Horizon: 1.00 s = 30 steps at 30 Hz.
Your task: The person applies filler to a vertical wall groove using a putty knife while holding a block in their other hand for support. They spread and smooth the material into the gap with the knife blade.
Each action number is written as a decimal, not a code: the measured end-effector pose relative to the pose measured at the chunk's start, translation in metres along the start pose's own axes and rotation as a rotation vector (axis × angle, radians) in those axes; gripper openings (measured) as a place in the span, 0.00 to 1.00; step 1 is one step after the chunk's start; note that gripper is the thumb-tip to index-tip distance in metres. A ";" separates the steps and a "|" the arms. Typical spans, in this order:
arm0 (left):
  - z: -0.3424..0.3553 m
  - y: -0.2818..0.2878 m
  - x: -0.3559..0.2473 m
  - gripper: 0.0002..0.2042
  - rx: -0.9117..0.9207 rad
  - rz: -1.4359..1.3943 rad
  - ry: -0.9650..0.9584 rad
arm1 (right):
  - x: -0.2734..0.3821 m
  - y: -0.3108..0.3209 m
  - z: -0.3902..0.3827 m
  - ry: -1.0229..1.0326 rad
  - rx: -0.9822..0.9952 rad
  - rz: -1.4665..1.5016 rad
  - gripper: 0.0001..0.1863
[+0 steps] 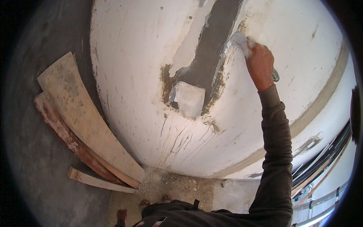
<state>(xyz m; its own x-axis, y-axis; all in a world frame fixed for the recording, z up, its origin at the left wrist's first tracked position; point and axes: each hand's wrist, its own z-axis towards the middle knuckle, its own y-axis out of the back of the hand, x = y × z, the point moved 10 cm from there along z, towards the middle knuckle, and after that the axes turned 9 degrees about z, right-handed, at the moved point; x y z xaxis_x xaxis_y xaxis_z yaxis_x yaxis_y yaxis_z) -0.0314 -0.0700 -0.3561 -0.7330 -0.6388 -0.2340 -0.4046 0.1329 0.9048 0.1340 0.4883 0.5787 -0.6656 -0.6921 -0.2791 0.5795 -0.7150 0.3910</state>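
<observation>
My right hand [261,62] is raised to the white wall [136,75], its fingers wrapped round what looks like a paintbrush [238,39]. The tool's pale, white-coated head touches the right edge of a grey cement strip [215,34], and its handle end sticks out past the heel of my hand. Over the strip's lower end sits a crumpled, translucent plastic cover [191,100]; what lies behind it is hidden. My left hand [121,215] hangs low at my side, near the floor boards in view. It is small and dark there, so its fingers cannot be made out.
Several boards [87,109] lean against the wall at the left. A brown band [310,113] runs up the wall's right side. Dark pipes or rods [321,159] and a metal rail [321,217] stand at the lower right. Dusty debris [181,185] lies along the wall's foot.
</observation>
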 end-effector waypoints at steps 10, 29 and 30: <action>-0.013 -0.007 0.009 0.07 0.190 -0.105 0.166 | -0.006 -0.024 -0.025 0.040 0.076 -0.054 0.12; -0.017 0.010 -0.016 0.07 -0.167 0.200 -0.195 | -0.011 -0.035 -0.038 -0.005 0.103 -0.015 0.09; -0.013 0.000 -0.010 0.07 -0.142 0.238 -0.188 | -0.002 -0.035 -0.045 -0.003 0.121 0.018 0.09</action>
<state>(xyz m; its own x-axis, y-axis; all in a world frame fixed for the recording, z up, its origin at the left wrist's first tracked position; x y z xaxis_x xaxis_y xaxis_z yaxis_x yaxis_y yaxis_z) -0.0171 -0.0734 -0.3496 -0.8911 -0.4498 -0.0602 -0.1399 0.1461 0.9793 0.1362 0.5107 0.5263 -0.6572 -0.7044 -0.2681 0.5310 -0.6851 0.4987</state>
